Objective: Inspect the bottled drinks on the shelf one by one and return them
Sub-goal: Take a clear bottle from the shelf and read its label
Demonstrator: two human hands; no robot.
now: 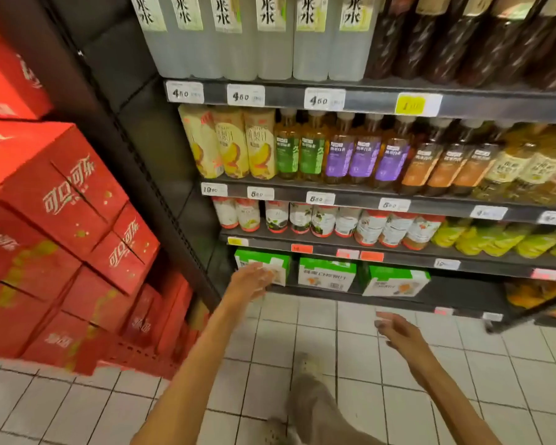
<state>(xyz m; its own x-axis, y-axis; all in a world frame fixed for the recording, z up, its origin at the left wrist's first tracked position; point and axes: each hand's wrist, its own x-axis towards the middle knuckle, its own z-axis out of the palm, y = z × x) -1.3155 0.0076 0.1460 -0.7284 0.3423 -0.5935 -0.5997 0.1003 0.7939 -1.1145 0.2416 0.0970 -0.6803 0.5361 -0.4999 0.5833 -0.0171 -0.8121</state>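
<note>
Red printed cartons (pixel 55 220) were stacked on the white tiled floor (pixel 350 374) just beside the rack's left edge, green-and-white boxes (pixel 328 273) sat along the front edge of its lowest tier, and price tags (pixel 246 95) lined the tier edges.

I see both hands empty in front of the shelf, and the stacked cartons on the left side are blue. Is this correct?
Not quite. The stacked cartons on the left are red, not blue, as the head view shows. The rest holds: the left hand and right hand are both empty in front of the shelf.
</note>
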